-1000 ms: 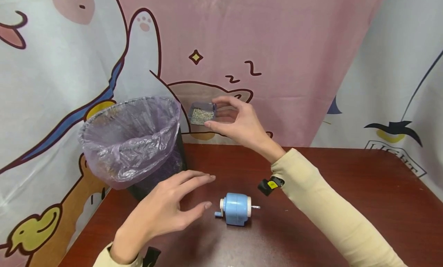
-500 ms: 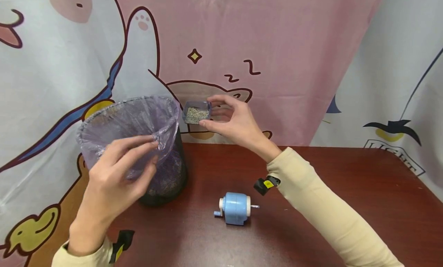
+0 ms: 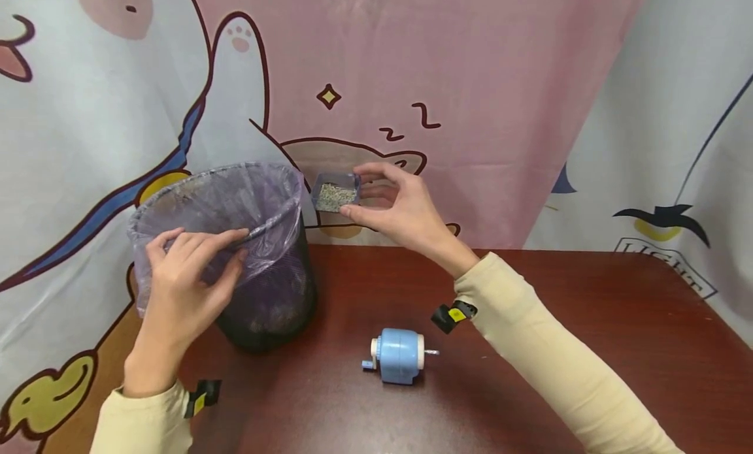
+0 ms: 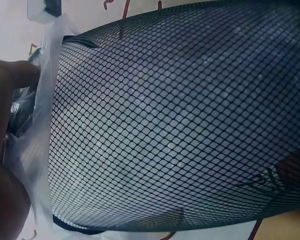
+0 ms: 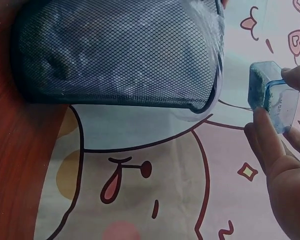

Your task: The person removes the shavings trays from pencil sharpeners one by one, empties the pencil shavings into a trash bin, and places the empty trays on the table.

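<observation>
My left hand [image 3: 191,277] grips the near rim of a black mesh trash can [image 3: 273,304], with fingers over the edge and thumb outside. A thin purple trash bag [image 3: 282,242] lines the can and folds over its rim. In the left wrist view, the mesh wall [image 4: 165,120] fills most of the picture beside the fingers. My right hand [image 3: 406,209] holds a small clear bluish shavings drawer [image 3: 336,194] by its right end, just right of the can's rim. Pale pencil shavings lie in it. The drawer [image 5: 273,97] also shows in the right wrist view, between thumb and fingers.
A blue hand-crank pencil sharpener [image 3: 399,356] stands on the dark red table [image 3: 500,389], with a pencil-like tip sticking out on its right. Behind the table hangs a pink and white cartoon cloth [image 3: 470,114].
My left hand has moved left from above the table to the can and taken hold of its rim, and the can now stands more upright. My right hand has shifted slightly left with the drawer.
</observation>
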`<state>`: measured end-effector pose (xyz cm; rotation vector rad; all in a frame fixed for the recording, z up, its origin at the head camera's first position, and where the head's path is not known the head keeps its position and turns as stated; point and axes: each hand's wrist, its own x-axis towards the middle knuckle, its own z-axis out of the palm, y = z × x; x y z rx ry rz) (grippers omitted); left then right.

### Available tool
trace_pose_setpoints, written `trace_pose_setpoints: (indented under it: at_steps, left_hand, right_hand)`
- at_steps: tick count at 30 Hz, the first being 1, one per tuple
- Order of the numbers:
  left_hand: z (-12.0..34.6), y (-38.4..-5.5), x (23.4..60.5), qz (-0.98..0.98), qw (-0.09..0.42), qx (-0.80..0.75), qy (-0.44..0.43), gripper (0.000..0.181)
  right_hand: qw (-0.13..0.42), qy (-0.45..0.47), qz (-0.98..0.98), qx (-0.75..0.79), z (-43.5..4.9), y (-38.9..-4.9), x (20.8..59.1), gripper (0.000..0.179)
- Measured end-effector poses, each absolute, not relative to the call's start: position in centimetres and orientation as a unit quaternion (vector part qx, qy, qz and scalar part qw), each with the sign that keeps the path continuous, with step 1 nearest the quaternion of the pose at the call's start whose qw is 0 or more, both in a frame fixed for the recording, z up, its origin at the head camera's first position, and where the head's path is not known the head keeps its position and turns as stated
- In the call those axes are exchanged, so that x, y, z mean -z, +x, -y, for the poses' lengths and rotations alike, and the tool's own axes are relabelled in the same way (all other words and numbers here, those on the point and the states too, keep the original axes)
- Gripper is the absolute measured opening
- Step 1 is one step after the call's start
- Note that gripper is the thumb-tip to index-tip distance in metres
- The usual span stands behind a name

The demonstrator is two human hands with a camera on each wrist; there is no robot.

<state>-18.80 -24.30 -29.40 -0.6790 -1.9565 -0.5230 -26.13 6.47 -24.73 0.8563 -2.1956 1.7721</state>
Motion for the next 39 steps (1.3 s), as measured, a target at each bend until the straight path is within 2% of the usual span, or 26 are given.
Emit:
trace_pose_setpoints:
  at_steps: [15, 23, 30, 39]
  left_hand:
    - [25.3, -21.9, 29.9, 0.797, 0.485, 0.255, -0.256, 0.025]
    - [24.8, -22.3, 30.3, 0.769, 0.512, 0.293, -0.247, 0.040]
    - [24.6, -22.4, 30.2, 0.767, 0.511, 0.304, -0.241, 0.051]
    - [24.3, -22.3, 30.3, 0.767, 0.517, 0.309, -0.222, 0.019]
  right_hand:
    - [0.103, 0.276, 0.760, -0.580, -6.1, -27.3, 24.1, 0.057]
    - [0.117, 0.253, 0.760, -0.587, -4.3, -28.9, 23.2, 0.059]
    - [0.117, 0.273, 0.762, -0.576, -2.2, -30.0, 22.3, 0.062]
    - [0.140, 0.308, 0.790, -0.511, 0.4, -31.7, 21.8, 0.065]
